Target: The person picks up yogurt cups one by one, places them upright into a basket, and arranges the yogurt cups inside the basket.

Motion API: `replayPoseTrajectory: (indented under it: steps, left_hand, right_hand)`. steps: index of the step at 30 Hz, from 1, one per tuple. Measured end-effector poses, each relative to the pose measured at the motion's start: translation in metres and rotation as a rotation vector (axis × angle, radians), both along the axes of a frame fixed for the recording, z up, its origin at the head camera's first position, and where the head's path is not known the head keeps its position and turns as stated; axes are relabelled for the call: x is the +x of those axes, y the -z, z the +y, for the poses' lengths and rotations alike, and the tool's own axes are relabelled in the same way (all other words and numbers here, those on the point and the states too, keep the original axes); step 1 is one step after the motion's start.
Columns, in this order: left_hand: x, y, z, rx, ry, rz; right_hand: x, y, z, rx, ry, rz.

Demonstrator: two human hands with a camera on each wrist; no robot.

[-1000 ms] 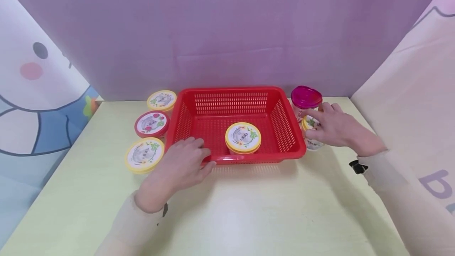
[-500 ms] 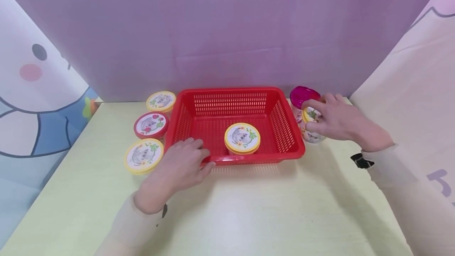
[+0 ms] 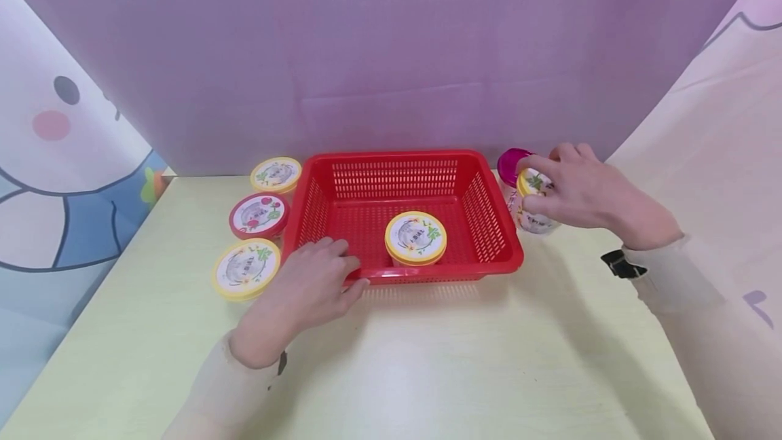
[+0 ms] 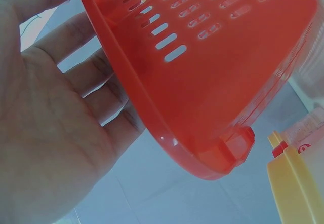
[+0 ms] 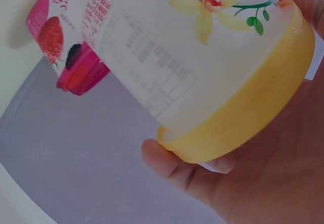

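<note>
Head view showed my right hand (image 3: 589,192), which pinched a yellow-lidded tub (image 3: 534,220) near a magenta-lidded cup (image 3: 510,169). My left hand (image 3: 311,284) gripped the red basket's rim (image 3: 436,269).

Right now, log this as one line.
left hand: holds red slotted basket | right hand: grips flower-print tub | inside basket: yellow-lidded tub
</note>
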State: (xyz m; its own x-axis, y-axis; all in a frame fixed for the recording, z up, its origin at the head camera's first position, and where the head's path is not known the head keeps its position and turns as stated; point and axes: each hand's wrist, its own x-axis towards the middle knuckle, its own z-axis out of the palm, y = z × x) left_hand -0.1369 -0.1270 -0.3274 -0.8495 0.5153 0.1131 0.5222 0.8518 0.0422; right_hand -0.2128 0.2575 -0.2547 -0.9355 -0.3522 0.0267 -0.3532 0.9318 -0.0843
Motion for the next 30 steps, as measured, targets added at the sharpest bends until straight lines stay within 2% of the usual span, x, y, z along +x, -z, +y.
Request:
replayPoseTrajectory:
  steps: [14,30]
  left_hand:
    - [0.001,0.0,0.0,0.006,0.008,0.009]
    - [0.0,0.001,-0.001,0.01,0.001,-0.013]
  right_hand:
    - [0.001,-0.017,-0.018,-0.014,-0.007,-0.01]
    - [-0.001,-0.02,-0.057,-0.004,-0.023,-0.033]
